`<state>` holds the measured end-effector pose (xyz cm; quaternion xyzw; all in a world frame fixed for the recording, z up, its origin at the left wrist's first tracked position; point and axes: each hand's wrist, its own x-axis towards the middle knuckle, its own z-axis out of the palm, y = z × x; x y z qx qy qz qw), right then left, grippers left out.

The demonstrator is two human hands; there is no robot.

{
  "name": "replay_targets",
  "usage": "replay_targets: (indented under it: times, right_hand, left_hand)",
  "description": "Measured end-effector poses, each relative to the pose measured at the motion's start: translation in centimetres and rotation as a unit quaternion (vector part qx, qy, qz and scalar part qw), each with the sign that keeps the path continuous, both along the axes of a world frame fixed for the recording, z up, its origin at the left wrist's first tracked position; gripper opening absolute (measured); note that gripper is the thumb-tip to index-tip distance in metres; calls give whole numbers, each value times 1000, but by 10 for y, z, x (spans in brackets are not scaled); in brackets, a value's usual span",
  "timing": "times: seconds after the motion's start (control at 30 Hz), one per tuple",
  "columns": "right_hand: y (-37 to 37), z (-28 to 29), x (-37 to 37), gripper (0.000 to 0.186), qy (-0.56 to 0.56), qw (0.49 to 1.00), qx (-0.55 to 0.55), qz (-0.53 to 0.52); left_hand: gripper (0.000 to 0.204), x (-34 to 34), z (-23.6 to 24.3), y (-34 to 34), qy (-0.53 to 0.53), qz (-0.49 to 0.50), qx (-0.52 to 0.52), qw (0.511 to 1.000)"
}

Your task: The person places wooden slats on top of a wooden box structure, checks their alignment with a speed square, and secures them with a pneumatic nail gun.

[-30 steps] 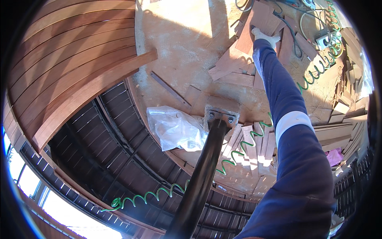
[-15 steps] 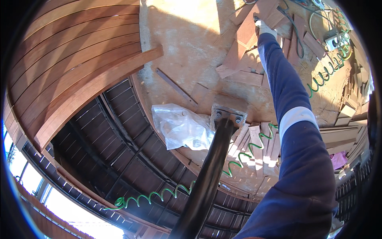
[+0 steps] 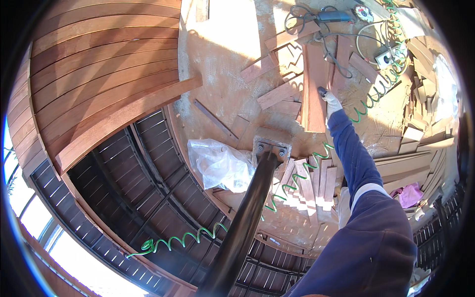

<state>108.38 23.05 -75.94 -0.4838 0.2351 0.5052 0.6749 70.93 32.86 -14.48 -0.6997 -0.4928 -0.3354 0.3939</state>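
Observation:
My right hand (image 3: 331, 101), in a whitish glove with dark fingertips, is closed on the right edge of a reddish-brown wooden board (image 3: 314, 91). One dark fingertip lies over the board's top face; the fingers beneath are hidden. Lengthwise, the board points away from me above other wood offcuts (image 3: 279, 94) scattered on the plywood floor. My right arm, in a dark blue sleeve with a white band, reaches in from the lower right. My left hand is out of sight.
A black post (image 3: 245, 218) bolted to the floor rises close to me, beside a clear plastic bag (image 3: 220, 166). A green coiled hose (image 3: 299, 175) crosses behind the post. Farther off lies a blue corded power tool (image 3: 336, 16). Slatted boards (image 3: 109, 64) curve along the left, above a dark opening.
My right hand has come back toward me, and the board has swung round to point straighter away. The view has shifted, showing more of the blue power tool.

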Motion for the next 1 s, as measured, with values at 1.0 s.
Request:
replay_targets:
  times: [1.0]
  right_hand:
    - [-165,544,-333,46,-490,272,254,788]
  left_hand:
    - [84,-161,170,-264,-285,-225,-285,887]
